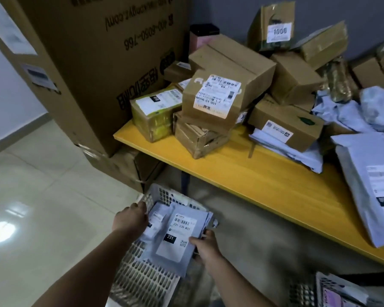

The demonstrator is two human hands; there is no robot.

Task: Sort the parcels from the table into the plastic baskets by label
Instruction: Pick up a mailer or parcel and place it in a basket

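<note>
1. Room for moving lies mostly along the near edge of the yellow worktop (264,180), where a bare strip runs from the left corner toward the right; the back half is crowded with cardboard boxes (211,96) and grey mailer bags (368,185).
2. Below that near edge, on the floor, stands a white plastic basket (142,278), close to the worktop leg; a second basket (333,291) shows at the lower right, partly cut off.
3. The left hand (131,218) holds the far left side of a grey parcel (177,235) over the white basket, fingers curled on its edge.
4. The right hand (205,244) grips the parcel's near right edge, thumb on top.
5. The parcel lies nearly flat, label up, its long axis running from the person toward the worktop; the label reads "231".
6. Another small parcel (157,220) sits partly under it, on the left.
7. The floor is pale glossy tile (31,207); a very large carton (93,63) stands at the worktop's left end.
</note>
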